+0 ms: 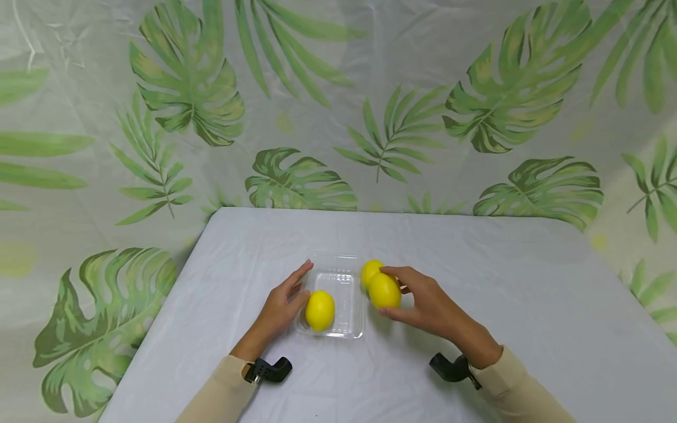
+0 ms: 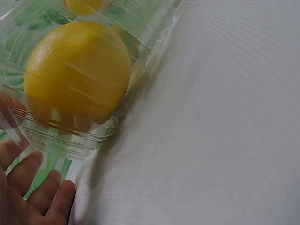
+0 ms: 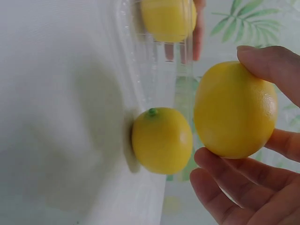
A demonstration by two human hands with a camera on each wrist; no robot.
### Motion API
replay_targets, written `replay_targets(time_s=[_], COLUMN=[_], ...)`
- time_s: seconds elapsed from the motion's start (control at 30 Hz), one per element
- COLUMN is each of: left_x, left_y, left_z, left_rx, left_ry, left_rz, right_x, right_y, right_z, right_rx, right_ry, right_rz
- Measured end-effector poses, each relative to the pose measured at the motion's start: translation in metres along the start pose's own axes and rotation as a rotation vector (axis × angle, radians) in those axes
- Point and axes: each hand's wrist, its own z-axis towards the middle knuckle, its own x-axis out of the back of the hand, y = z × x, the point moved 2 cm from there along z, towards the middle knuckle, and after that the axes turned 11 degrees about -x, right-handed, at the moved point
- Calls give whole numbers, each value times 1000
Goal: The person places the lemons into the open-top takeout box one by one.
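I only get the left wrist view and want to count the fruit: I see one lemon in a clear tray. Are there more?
Observer: Yes, the right hand holds a second lemon just right of the tray.
Operator: Any others?
Observer: A third lemon lies on the table outside the tray.
Operator: What is my hand doing?
Observer: The left hand rests against the tray's left side, fingers straight, beside the lemon in the tray.

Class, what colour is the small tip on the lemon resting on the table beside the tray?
Green, on the yellow lemon; the right wrist view shows it best.
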Motion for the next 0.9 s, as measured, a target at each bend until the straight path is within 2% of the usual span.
replay_targets(time_s=[0.17,0.4,0.57,0.9], left_x=[1,8,8,8], left_y=[6,41,41,40], left_z=[1,4,3,3], left_rx=[12,21,6,17], left_ry=[1,-25,-20,-18], left_rz=[1,-18,-14,-20], right_x=[-1,-4,-6,-17], right_y=[-4,-7,-10,-15], right_z=[9,21,31,50], right_rx=[-8,-4,-1,-15], right_ry=[0,12,-6,-51], right_rz=[-1,-1,25,65])
